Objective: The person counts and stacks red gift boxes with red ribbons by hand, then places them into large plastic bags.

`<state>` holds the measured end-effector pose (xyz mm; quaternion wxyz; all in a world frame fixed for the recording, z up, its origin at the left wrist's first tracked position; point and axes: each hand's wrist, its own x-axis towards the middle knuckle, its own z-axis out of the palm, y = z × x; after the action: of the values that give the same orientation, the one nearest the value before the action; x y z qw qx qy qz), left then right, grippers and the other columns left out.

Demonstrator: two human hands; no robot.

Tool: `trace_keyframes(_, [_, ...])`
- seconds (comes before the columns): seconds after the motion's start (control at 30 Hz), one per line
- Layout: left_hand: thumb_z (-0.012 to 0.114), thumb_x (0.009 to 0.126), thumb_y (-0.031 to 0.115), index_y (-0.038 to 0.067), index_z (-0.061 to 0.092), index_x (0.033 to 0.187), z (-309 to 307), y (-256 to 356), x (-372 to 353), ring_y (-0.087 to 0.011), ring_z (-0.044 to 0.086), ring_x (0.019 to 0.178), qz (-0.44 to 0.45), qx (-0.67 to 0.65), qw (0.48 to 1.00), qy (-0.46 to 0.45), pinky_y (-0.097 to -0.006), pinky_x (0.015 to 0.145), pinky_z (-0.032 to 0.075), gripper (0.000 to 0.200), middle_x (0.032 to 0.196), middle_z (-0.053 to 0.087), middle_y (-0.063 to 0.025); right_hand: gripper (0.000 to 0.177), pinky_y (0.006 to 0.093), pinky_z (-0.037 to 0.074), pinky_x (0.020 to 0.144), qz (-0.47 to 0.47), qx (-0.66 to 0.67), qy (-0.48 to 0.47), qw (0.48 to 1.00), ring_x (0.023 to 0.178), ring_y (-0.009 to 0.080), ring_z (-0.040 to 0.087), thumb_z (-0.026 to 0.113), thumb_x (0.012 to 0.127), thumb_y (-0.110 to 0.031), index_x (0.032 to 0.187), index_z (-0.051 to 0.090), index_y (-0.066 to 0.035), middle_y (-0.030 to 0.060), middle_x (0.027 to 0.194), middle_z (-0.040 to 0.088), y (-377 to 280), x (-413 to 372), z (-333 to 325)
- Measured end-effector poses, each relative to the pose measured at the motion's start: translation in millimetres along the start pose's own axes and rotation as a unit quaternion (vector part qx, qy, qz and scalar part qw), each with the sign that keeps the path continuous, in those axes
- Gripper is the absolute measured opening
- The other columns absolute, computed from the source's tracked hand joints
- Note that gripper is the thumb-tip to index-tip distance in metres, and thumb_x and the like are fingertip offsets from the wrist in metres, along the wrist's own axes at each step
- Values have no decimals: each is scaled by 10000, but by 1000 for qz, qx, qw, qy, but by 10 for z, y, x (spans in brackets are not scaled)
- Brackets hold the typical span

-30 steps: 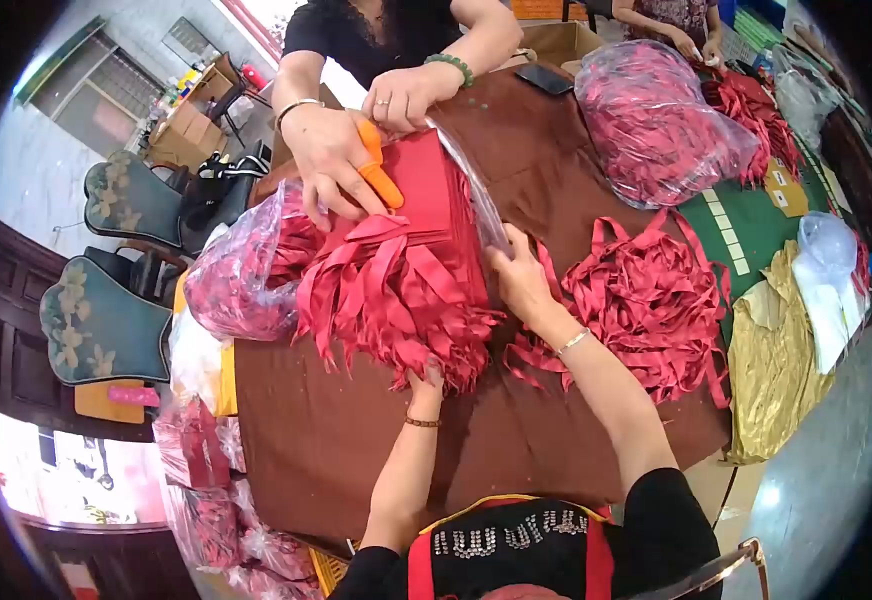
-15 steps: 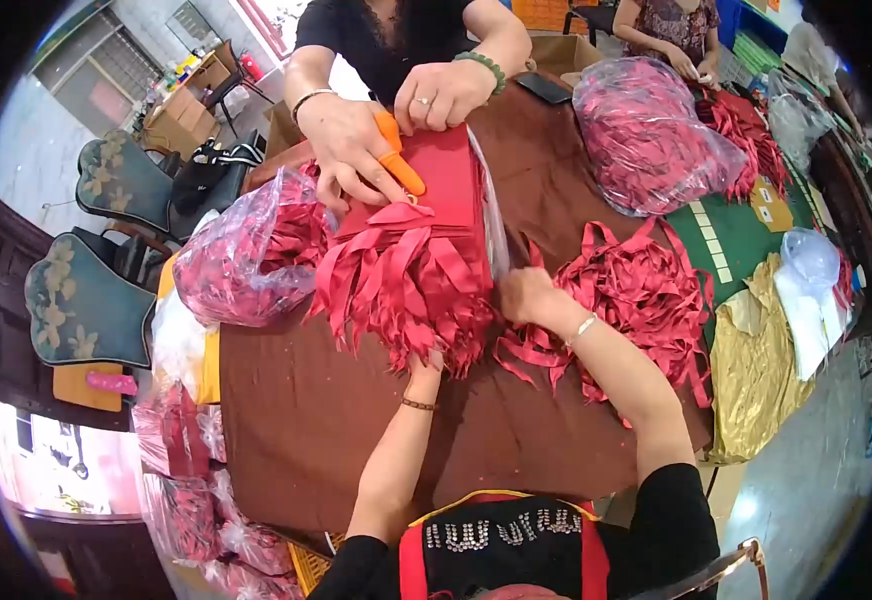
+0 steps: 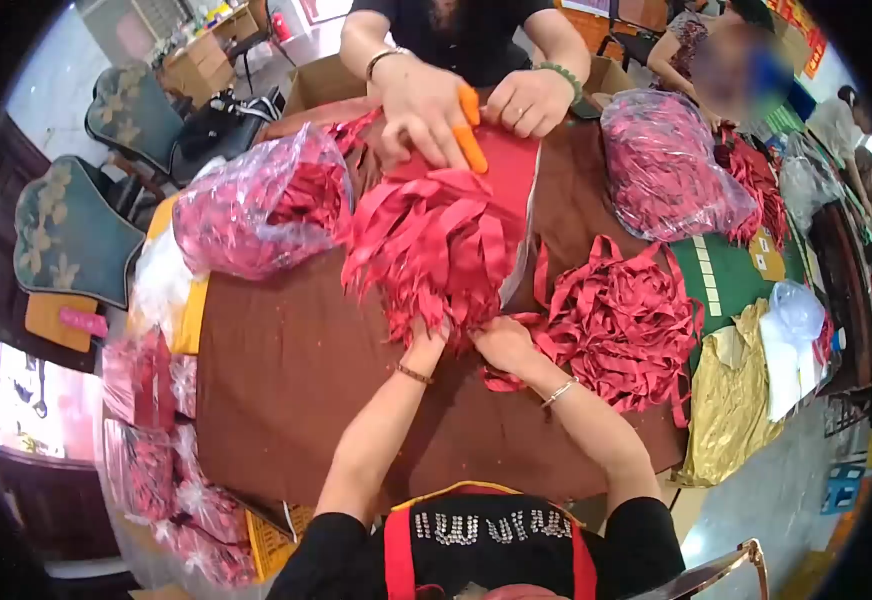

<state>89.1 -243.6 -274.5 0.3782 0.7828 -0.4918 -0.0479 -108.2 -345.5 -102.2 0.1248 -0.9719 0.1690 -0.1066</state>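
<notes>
A stack of flat red pieces (image 3: 511, 165) lies on the brown cloth, with a thick bunch of red ribbons (image 3: 436, 240) hanging off its near end. My left hand (image 3: 429, 335) is closed at the bottom of this bunch, its fingers partly covered by ribbon ends. Just to the right, my right hand (image 3: 503, 342) touches the lower ribbon ends with its fingers bent; the fingertips are hidden. Across the table a co-worker's hand with orange finger covers (image 3: 426, 115) presses on the stack, and that person's other hand (image 3: 531, 100) rests at its far edge.
A loose heap of red ribbons (image 3: 621, 330) lies to the right. Clear bags of red ribbons stand at the left (image 3: 261, 205) and back right (image 3: 671, 170). Gold fabric (image 3: 731, 400) drapes over the right edge. Another person sits at the back right. Chairs (image 3: 71, 230) stand at the left.
My right hand has moved left and down, from the stack's side to the ribbon ends beside my left hand. The ribbons look more bunched up, and the view has shifted slightly.
</notes>
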Motion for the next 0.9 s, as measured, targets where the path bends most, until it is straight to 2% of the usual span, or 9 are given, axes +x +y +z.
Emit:
trace_keyframes(0.1, [493,823,183,29,516,1118,24,126,51,-297,552,958,-16,-76,997,-7,-389,810,442,333,1021,562,-184,330,451,489,686,152,128,-25,980,720,370,615,550,814,-312,803,624,9,224,749,616,-458,40,-119])
trace_keyframes(0.3, [507,808,170,32,530,1086,125,513,311,-293,568,916,-35,-230,972,16,-384,771,456,311,969,575,-183,463,404,468,646,78,241,-119,960,691,320,624,594,795,-451,818,637,9,199,706,623,-426,184,-607])
trace_keyframes(0.37, [512,803,166,33,534,1076,92,579,108,-292,573,903,-38,-284,957,39,-382,758,460,304,952,580,-183,525,337,452,587,219,287,-325,874,606,207,591,620,768,-514,765,623,11,109,635,598,-546,308,-807])
trace_keyframes(0.5, [522,793,157,35,543,1055,13,752,121,-289,584,875,-44,-377,917,125,-379,732,469,290,917,589,-182,408,288,409,491,156,299,-334,880,528,106,511,724,710,-413,717,621,-18,28,584,557,-389,260,-577])
trace_keyframes(0.57, [515,811,241,16,513,1074,-839,1307,98,-388,545,922,-64,-286,955,-42,-416,800,447,347,983,577,-204,312,251,349,399,173,317,-358,861,449,75,455,745,696,-343,702,632,-53,-3,525,516,-429,268,-623])
trace_keyframes(0.7, [480,824,202,-6,508,1083,-1148,1638,102,-383,537,991,-24,-346,937,-44,-430,845,427,333,1003,568,-228,346,291,426,547,59,288,-219,930,619,109,545,712,727,-317,791,633,14,28,632,597,-515,246,-374])
trace_keyframes(0.77, [464,814,153,21,453,1208,-1361,1764,156,-354,445,1154,-59,-270,952,-132,-422,976,351,415,1194,496,-216,263,298,432,551,149,262,-283,911,615,121,547,669,766,-255,797,622,2,37,665,614,-419,234,-82])
trace_keyframes(0.87, [466,800,123,32,411,1267,-1224,1675,111,-349,356,1240,-21,-285,953,-101,-405,1050,272,479,1294,426,-207,203,310,431,548,210,383,-215,874,615,129,547,616,802,-198,784,600,4,57,677,612,-277,105,171])
trace_keyframes(0.9, [472,826,171,25,451,1206,-840,1488,101,-359,436,1155,-11,-299,951,-84,-413,966,343,408,1194,492,-214,188,321,436,548,86,243,-189,948,614,162,556,594,815,-186,828,593,2,77,694,612,-236,86,174])
